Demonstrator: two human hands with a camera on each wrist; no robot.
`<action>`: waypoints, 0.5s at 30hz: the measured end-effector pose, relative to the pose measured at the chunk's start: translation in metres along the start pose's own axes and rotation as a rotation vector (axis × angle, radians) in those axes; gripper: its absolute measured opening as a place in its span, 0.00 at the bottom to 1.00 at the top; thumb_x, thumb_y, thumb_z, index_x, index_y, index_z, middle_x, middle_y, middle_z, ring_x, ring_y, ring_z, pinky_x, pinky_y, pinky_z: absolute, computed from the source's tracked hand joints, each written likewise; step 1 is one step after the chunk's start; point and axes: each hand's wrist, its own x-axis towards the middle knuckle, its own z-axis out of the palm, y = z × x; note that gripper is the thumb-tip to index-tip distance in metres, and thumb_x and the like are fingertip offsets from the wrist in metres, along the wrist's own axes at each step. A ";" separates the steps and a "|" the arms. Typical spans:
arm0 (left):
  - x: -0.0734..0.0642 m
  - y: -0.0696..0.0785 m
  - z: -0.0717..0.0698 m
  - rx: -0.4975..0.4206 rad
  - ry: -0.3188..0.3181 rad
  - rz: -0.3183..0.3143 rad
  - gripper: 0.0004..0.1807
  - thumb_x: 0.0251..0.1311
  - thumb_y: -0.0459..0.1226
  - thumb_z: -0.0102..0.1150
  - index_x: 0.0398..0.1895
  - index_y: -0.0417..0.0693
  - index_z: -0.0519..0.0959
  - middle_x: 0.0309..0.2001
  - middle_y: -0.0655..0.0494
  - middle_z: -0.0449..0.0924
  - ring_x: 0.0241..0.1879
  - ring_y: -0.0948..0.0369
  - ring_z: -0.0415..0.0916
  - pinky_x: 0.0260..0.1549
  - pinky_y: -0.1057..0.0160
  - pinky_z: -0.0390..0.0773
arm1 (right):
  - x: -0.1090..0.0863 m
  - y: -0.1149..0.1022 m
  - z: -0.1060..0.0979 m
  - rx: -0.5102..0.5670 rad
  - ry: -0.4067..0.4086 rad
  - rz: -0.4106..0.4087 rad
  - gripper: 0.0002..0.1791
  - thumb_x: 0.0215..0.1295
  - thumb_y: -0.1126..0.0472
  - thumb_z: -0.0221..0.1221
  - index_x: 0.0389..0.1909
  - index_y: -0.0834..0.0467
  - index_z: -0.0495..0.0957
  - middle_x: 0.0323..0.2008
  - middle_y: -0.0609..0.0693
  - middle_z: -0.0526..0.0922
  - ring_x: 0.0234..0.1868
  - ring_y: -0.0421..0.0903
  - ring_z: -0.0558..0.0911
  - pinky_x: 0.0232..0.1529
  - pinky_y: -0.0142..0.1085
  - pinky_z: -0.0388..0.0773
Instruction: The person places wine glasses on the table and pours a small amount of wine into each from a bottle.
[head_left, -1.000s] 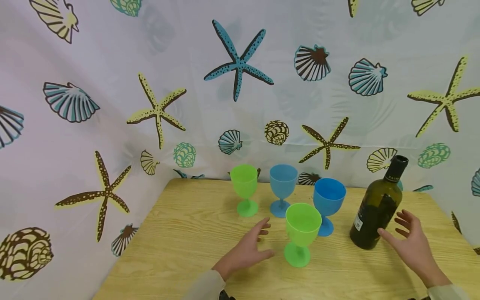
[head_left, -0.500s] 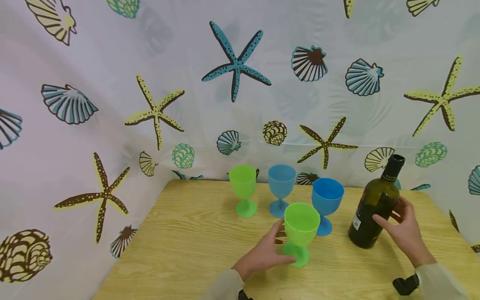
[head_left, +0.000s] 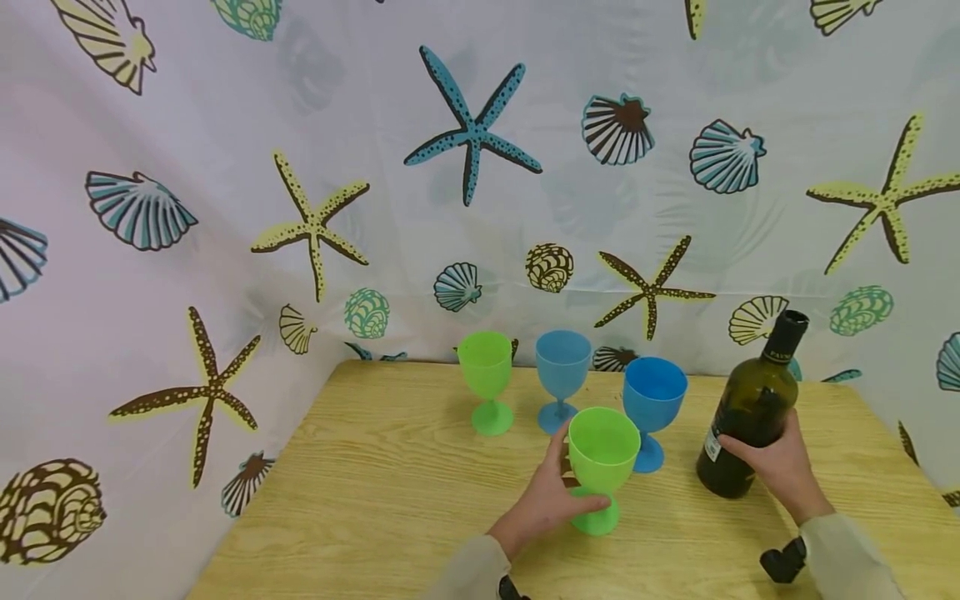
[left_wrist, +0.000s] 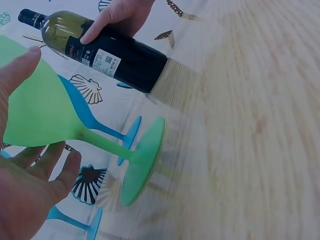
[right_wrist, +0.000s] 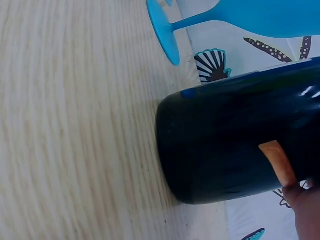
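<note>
A light green plastic goblet (head_left: 603, 454) stands upright near the front middle of the wooden table. My left hand (head_left: 542, 504) holds it from the left, the thumb in front and the fingers curled behind the bowl; the left wrist view shows the foot (left_wrist: 144, 162) on the tabletop. To the right, a dark green wine bottle (head_left: 756, 392) stands upright without a visible cork. My right hand (head_left: 783, 467) grips its lower body, thumb across the near side by the white label (left_wrist: 106, 62). The bottle's base (right_wrist: 172, 150) touches the table, and most right fingers are hidden behind the glass.
Behind the held goblet stand a darker blue goblet (head_left: 654, 392), a lighter blue goblet (head_left: 562, 367) and another green goblet (head_left: 486, 367). A white curtain (head_left: 360, 100) printed with shells and starfish hangs along the table's back and sides. Bare wood table (head_left: 360, 492) extends to the left.
My left hand has moved right and now holds the near green goblet. My right hand has moved left and its fingers have closed round the bottle. Goblets and bottle keep their places.
</note>
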 end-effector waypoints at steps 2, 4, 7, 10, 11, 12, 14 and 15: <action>0.001 -0.001 0.001 -0.020 0.000 0.010 0.58 0.50 0.35 0.72 0.75 0.58 0.39 0.62 0.54 0.63 0.58 0.55 0.67 0.50 0.60 0.73 | 0.001 0.002 0.003 0.013 0.016 -0.006 0.58 0.56 0.57 0.68 0.72 0.59 0.33 0.67 0.68 0.50 0.65 0.69 0.55 0.60 0.66 0.53; 0.002 -0.002 0.002 -0.033 -0.001 0.011 0.58 0.50 0.37 0.72 0.75 0.59 0.40 0.64 0.56 0.62 0.61 0.55 0.65 0.50 0.60 0.73 | 0.002 0.003 0.005 0.027 0.029 -0.012 0.58 0.55 0.58 0.69 0.73 0.57 0.33 0.67 0.68 0.50 0.65 0.68 0.55 0.60 0.66 0.53; 0.002 -0.004 0.004 -0.033 0.000 0.011 0.56 0.49 0.38 0.72 0.74 0.62 0.43 0.63 0.59 0.63 0.61 0.56 0.64 0.51 0.59 0.73 | 0.003 0.005 0.007 0.037 0.034 -0.027 0.56 0.56 0.58 0.68 0.74 0.54 0.36 0.67 0.67 0.52 0.65 0.68 0.56 0.60 0.65 0.54; 0.003 -0.004 0.006 -0.029 0.003 0.024 0.53 0.50 0.38 0.72 0.73 0.63 0.45 0.62 0.59 0.64 0.61 0.56 0.65 0.52 0.56 0.72 | 0.003 0.004 0.008 0.025 0.040 -0.045 0.54 0.57 0.57 0.68 0.74 0.53 0.40 0.66 0.66 0.55 0.64 0.67 0.58 0.58 0.65 0.56; 0.003 -0.005 0.007 -0.030 0.003 0.028 0.53 0.51 0.37 0.71 0.72 0.62 0.45 0.62 0.59 0.64 0.61 0.56 0.65 0.53 0.56 0.72 | 0.003 0.003 0.008 0.017 0.046 -0.049 0.54 0.56 0.57 0.68 0.74 0.54 0.41 0.66 0.66 0.55 0.63 0.66 0.59 0.58 0.65 0.57; 0.004 -0.005 0.008 -0.033 0.004 0.033 0.52 0.51 0.36 0.71 0.72 0.62 0.45 0.62 0.59 0.64 0.61 0.56 0.65 0.53 0.55 0.71 | 0.003 0.003 0.008 0.014 0.052 -0.050 0.53 0.56 0.57 0.68 0.74 0.54 0.41 0.66 0.66 0.56 0.63 0.66 0.59 0.58 0.65 0.58; 0.004 -0.005 0.009 -0.033 0.006 0.038 0.51 0.52 0.35 0.70 0.72 0.61 0.46 0.62 0.58 0.64 0.61 0.56 0.65 0.54 0.54 0.71 | 0.002 0.001 0.008 0.004 0.066 -0.048 0.54 0.55 0.57 0.69 0.73 0.56 0.42 0.65 0.66 0.57 0.63 0.66 0.60 0.58 0.65 0.58; 0.004 -0.004 0.009 -0.029 0.007 0.037 0.50 0.52 0.35 0.70 0.72 0.61 0.46 0.62 0.58 0.64 0.61 0.56 0.65 0.54 0.53 0.70 | 0.002 0.000 0.008 0.001 0.074 -0.043 0.54 0.55 0.56 0.69 0.73 0.57 0.42 0.65 0.66 0.57 0.63 0.66 0.60 0.58 0.65 0.58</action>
